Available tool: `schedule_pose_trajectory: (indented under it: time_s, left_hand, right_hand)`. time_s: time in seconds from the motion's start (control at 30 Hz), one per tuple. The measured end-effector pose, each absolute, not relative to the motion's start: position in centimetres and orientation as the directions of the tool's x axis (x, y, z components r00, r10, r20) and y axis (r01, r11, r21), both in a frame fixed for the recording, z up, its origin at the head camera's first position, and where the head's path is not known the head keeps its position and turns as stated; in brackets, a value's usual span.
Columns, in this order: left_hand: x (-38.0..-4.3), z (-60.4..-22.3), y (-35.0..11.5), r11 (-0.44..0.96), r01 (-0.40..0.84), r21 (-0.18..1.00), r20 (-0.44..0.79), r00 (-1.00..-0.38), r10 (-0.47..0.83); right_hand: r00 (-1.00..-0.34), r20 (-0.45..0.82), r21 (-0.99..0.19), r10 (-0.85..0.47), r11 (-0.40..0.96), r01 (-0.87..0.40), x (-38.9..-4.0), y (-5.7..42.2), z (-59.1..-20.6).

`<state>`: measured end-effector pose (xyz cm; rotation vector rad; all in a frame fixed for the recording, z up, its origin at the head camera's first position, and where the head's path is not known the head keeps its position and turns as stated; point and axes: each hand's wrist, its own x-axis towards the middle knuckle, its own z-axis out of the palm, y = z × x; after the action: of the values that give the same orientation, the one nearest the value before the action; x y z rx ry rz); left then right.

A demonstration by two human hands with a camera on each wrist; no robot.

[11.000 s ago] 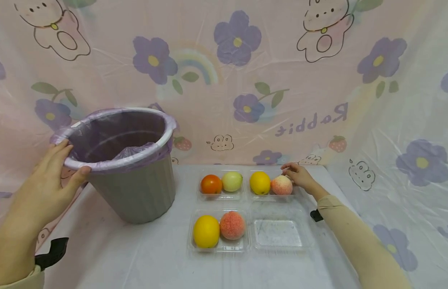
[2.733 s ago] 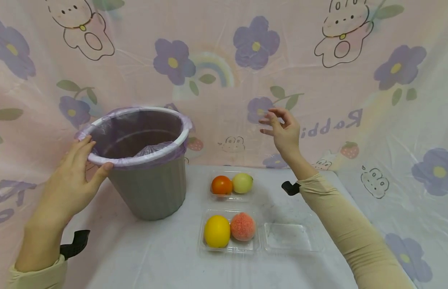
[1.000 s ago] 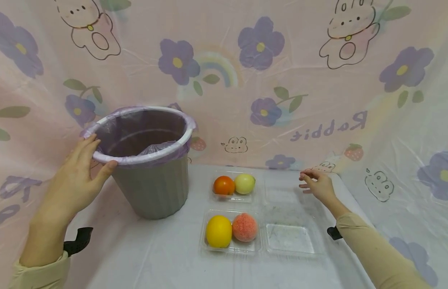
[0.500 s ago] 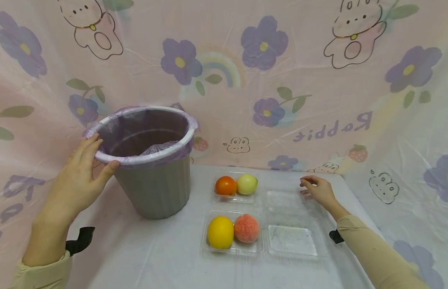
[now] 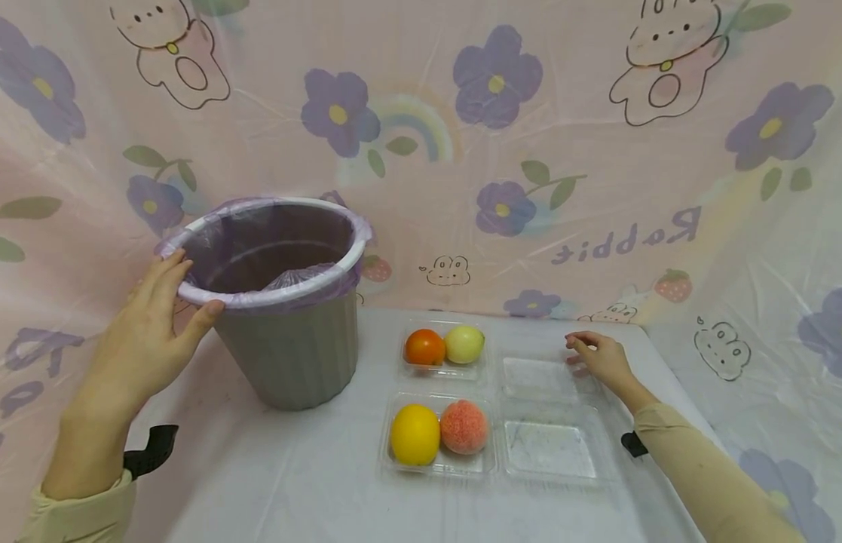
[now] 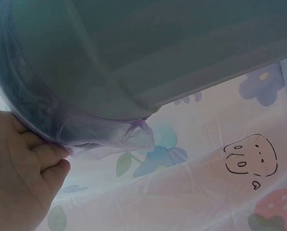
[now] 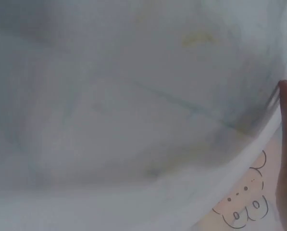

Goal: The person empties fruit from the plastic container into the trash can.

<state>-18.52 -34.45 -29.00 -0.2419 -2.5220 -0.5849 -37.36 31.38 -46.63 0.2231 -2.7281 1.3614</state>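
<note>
So the thing I'm watching from my end is the see-through tray (image 5: 537,377) right of centre in the head view, because the right hand (image 5: 602,362) is at its right-hand end. From those fingers the tray lies toward the left of the frame, long axis running roughly side to side, so imo that end edge is what everything hangs on. The right hand is nearer, no contest: the left hand (image 5: 139,343) is over at the left of the frame, holding the rim of the grey bin (image 5: 295,358) with its purple liner (image 5: 305,279). Right fingers are bent, fairly narrow gap to the thumb, but honestly I can't tell if they're pinching the plastic or just beside it; the right wrist view is mostly pale blur. Just below in frame sits a second tray (image 5: 548,450), and left of the pair there's a tomato (image 5: 425,348) with a pale green fruit (image 5: 464,345), then a yellow fruit (image 5: 415,435) with a pink peach (image 5: 464,427) lower down. Compared with eleven seconds ago, the lemon-coloured fruit and pale peach at that upper-right spot are gone from view. Since about three seconds ago the right hand has come down from mid-air; versus half a second back, barely anything's shifted.
</note>
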Motion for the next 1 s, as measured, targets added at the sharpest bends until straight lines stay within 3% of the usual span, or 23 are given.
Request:
schedule_pose_trajectory:
  time_s: [0.23, 0.5, 0.77, 1.0]
  left_hand:
    - [-18.5, -28.6, -34.3, 0.891, 0.287, 0.351, 0.54, -0.84, 0.057]
    - [-18.5, -28.5, -34.2, 0.889, 0.282, 0.362, 0.528, -0.847, 0.054]
    - [-18.3, -28.5, -34.4, 0.887, 0.275, 0.372, 0.516, -0.855, 0.048]
    - [-18.3, -28.6, -34.4, 0.886, 0.286, 0.365, 0.521, -0.851, 0.06]
  right_hand:
    - [-0.989, 0.098, -0.773, -0.113, 0.617, -0.148, -37.0, 32.0, -45.8]
    - [-0.953, 0.252, -0.559, -0.167, 0.779, -0.284, -35.6, 32.4, -43.3]
    - [-0.89, 0.365, -0.514, -0.274, 0.737, -0.438, -34.1, 30.3, -40.8]
    - [-0.863, 0.355, -0.52, -0.359, 0.692, -0.501, -32.3, 26.7, -39.9]
